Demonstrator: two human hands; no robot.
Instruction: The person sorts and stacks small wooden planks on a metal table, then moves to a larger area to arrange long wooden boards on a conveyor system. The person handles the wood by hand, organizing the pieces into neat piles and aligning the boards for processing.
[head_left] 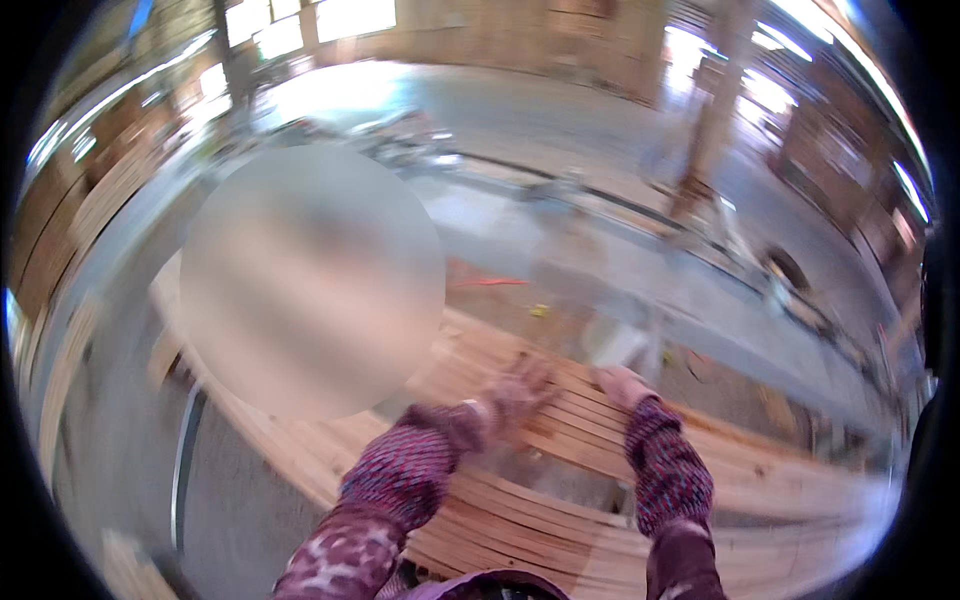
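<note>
A row of long, narrow wooden strips (575, 430) lies side by side before me, running from upper left to lower right. My left hand (515, 392) rests on top of them with its fingers stretched out, slightly blurred. At their far edge, my right hand (622, 386) is closed, its fingers curled over the edge strip and partly hidden. Both forearms wear patterned purple sleeves. Closer to my body, a second group of wooden strips (510, 525) lies side by side, with a gap between the two groups.
A long grey metal machine frame (720, 290) crosses beyond the strips. An orange-red object (490, 282) and a small yellow piece (540, 310) lie past them. A round blurred patch hides the left. A wooden post (712, 120) stands farther back, and a metal bar (185, 460) at left.
</note>
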